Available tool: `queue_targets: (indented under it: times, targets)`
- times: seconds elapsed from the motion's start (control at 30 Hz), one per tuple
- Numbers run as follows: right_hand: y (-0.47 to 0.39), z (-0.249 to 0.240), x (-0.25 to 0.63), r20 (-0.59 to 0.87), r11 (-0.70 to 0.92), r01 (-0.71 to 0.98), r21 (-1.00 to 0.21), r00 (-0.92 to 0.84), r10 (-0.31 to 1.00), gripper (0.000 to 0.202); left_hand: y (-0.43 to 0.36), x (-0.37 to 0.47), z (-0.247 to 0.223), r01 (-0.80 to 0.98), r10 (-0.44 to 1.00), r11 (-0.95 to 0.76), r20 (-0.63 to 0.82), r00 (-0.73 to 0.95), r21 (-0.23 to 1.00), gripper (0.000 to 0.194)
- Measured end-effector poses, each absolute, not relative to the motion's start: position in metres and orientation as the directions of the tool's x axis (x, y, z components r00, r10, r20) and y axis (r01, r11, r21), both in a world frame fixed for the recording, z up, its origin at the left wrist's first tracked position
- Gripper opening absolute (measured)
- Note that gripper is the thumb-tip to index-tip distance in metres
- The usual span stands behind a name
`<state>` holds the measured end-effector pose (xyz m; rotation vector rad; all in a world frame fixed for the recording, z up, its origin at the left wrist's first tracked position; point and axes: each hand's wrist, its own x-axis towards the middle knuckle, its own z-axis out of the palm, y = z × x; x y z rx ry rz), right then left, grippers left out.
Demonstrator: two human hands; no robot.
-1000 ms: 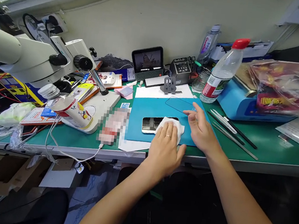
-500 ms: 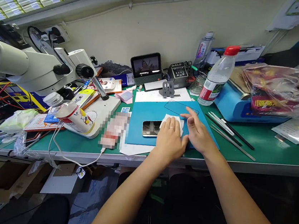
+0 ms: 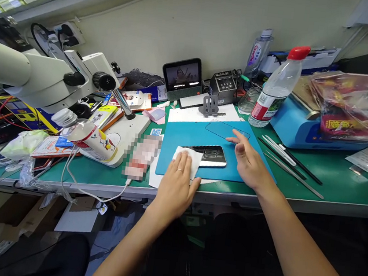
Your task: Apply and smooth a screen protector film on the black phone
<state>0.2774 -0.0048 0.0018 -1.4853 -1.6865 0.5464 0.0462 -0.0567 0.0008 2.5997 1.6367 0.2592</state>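
My left hand (image 3: 178, 186) lies flat with stretched fingers on a folded white wipe (image 3: 195, 159), pressing it over the left end of a smartphone (image 3: 214, 155). The phone lies flat, its dark glossy face up and a pale edge toward me; its left end is hidden by wipe and fingers. Beneath it is a blue work mat (image 3: 174, 130). To the right of the phone, my right hand (image 3: 248, 161) hovers with fingers spread and holds nothing. Just beyond its fingertips, a thin black-edged clear sheet (image 3: 225, 129), shaped like a phone screen, lies on the mat.
Tweezers and thin tools (image 3: 291, 168) lie right of the mat. A red-capped water bottle (image 3: 274, 90) stands behind them, beside a blue machine (image 3: 304, 129). On the left are a microscope (image 3: 45, 73) and a drink bottle (image 3: 87, 140). A small screen (image 3: 182, 78) stands at the back.
My left hand has slid the wipe leftward across the phone, from its right end to its left end. The phone's right part now shows. My right hand stays spread, nearly unmoved.
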Motion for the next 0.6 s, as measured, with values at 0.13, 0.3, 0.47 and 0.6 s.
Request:
queue_targets:
  times: [0.13,0.3,0.47,0.6]
  targets:
    - [-0.004,0.003,0.273,0.278,0.214,0.649,-0.73,-0.004,0.961,0.085,-0.056,0.035,0.001,0.919,0.937,-0.35,0.082,0.341,0.183,0.067]
    - [-0.002,-0.004,0.267,0.333,0.293,0.772,-0.564,-0.112,0.936,0.088,-0.049,0.059,-0.001,0.935,0.948,-0.309,0.136,0.288,0.175,0.075]
    - [0.0,-0.009,0.268,0.371,0.338,0.764,-0.549,-0.14,0.918,0.085,-0.032,0.098,0.008,0.939,0.945,-0.322,0.111,0.309,0.124,0.083]
    - [0.0,-0.006,0.27,0.418,0.364,0.726,-0.584,-0.116,0.901,0.091,-0.029,0.13,0.013,0.917,0.919,-0.386,0.129,0.372,0.106,0.081]
